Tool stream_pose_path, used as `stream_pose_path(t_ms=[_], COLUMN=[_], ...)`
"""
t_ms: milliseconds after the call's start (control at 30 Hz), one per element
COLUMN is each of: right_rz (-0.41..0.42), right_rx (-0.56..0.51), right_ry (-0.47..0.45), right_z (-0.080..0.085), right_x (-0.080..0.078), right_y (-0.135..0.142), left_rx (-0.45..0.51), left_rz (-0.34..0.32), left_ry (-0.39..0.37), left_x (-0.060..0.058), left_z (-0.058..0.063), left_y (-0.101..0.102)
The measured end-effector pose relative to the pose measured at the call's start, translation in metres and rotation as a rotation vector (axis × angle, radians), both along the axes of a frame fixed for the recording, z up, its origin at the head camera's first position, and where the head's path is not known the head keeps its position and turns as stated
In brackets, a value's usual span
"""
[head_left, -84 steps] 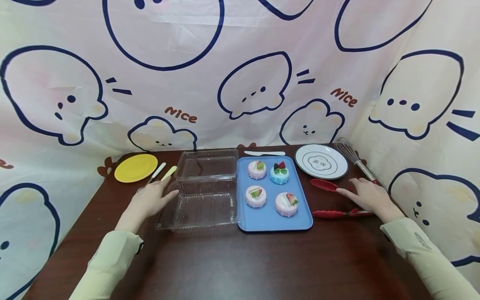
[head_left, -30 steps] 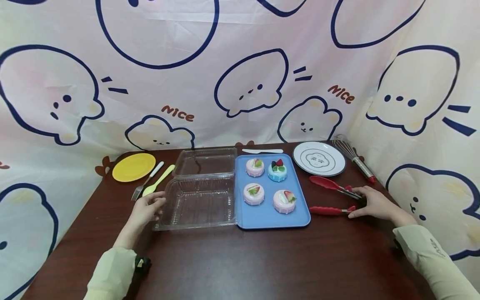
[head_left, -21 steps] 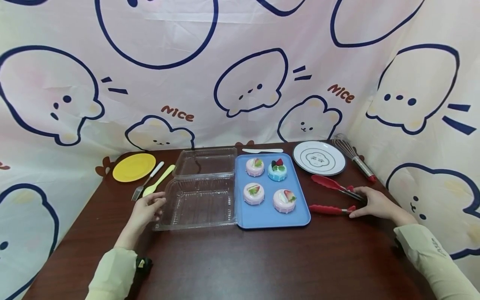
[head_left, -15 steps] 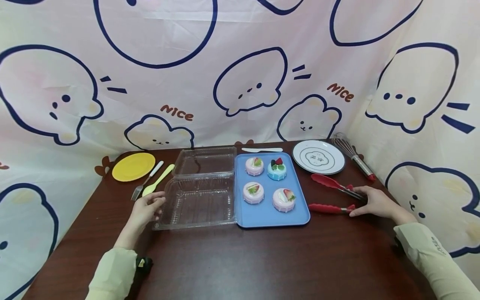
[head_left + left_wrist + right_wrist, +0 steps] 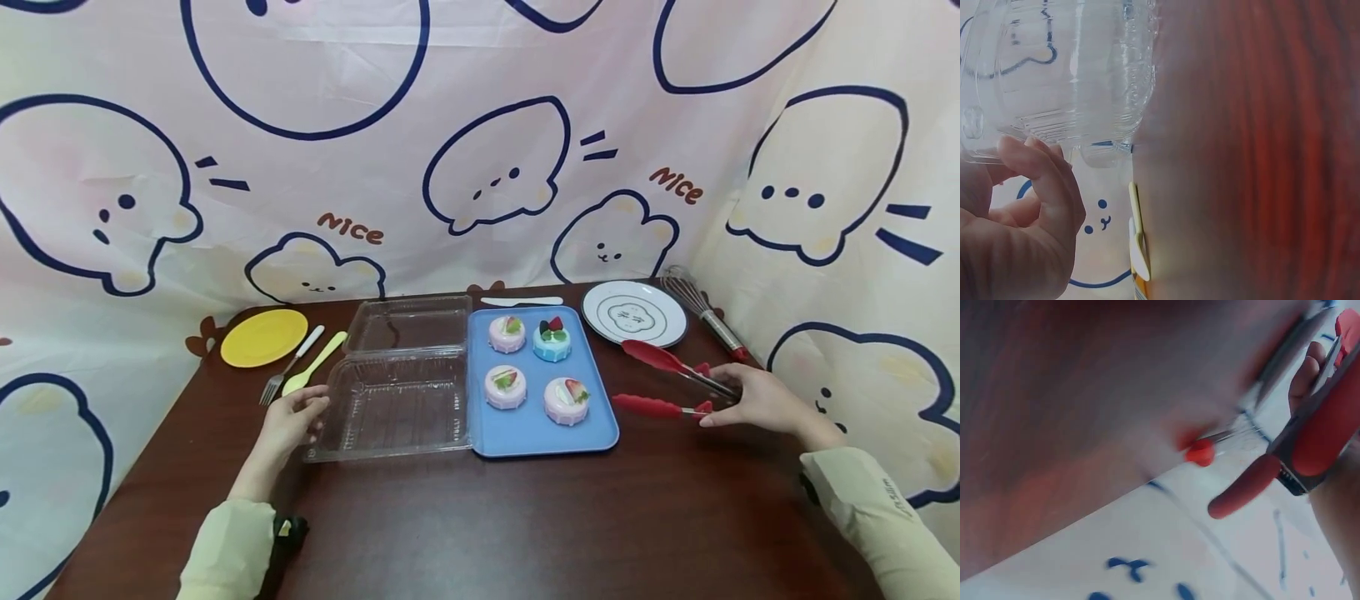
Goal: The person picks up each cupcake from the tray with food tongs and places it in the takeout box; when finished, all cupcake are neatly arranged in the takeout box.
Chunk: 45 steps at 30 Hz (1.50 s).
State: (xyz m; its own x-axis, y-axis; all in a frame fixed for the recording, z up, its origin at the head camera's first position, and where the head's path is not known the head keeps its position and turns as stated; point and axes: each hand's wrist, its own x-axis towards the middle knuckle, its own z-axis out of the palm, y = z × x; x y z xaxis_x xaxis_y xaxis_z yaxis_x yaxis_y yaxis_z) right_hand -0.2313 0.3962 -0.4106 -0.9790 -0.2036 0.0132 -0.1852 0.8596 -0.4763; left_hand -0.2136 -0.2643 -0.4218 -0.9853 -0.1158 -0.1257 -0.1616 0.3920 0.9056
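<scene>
My left hand point(image 5: 288, 425) pinches the left rim of an open clear plastic clamshell container point(image 5: 401, 417). In the left wrist view, curled fingers point(image 5: 1041, 172) meet that rim. My right hand point(image 5: 768, 404) grips red-tipped metal tongs point(image 5: 651, 406) from the right, their two arms spread apart and tips pointing left. The upper tip overlaps the white plate's lower edge in the head view. Seen from the right wrist, the tongs' red grips point(image 5: 1329, 425) lie against the hand. Between the hands, a blue tray point(image 5: 540, 437) bears several small toy cakes point(image 5: 566, 402), pink and blue, topped with fruit.
A yellow plate point(image 5: 264, 337), a fork point(image 5: 292, 364) and a light-yellow spoon point(image 5: 315, 364) lie at the left. Behind the tray is a white knife point(image 5: 521, 302). A white plate point(image 5: 634, 313) and a whisk point(image 5: 705, 315) sit back right, near the printed cloth.
My left hand has come down from over the fork and spoon to the container's rim. My right hand has closed round the tongs and raised their tips slightly.
</scene>
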Motion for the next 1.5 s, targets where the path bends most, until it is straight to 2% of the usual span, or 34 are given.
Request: stream_pose_path(t_ms=[167,367,600,867,1167,1500], right_rz=[0.028,0.099,0.088,0.036,0.045,0.072], right_rx=[0.008,-0.002,0.023,0.003,0.025,0.020], right_ry=[0.048,0.089,0.107,0.054,0.084,0.112], right_z=[0.009,0.009,0.005,-0.003,-0.009,-0.009], right_x=[0.005,0.014,0.019,0.022,0.021,0.020], right_y=[-0.024,-0.048,-0.068,-0.079,-0.084,-0.084], left_rx=[0.001,0.012,0.007,0.008,-0.012,0.006], left_rz=[0.014,0.021,0.028,0.031,0.051,0.011], left_ry=[-0.015,-0.024,-0.013,-0.022,-0.018,-0.024], left_x=[0.000,-0.001,0.000,0.000,-0.001,0.000], left_z=[0.000,0.000,0.000,0.000,-0.004,0.000], left_y=[0.001,0.003,0.004,0.005,0.004,0.002])
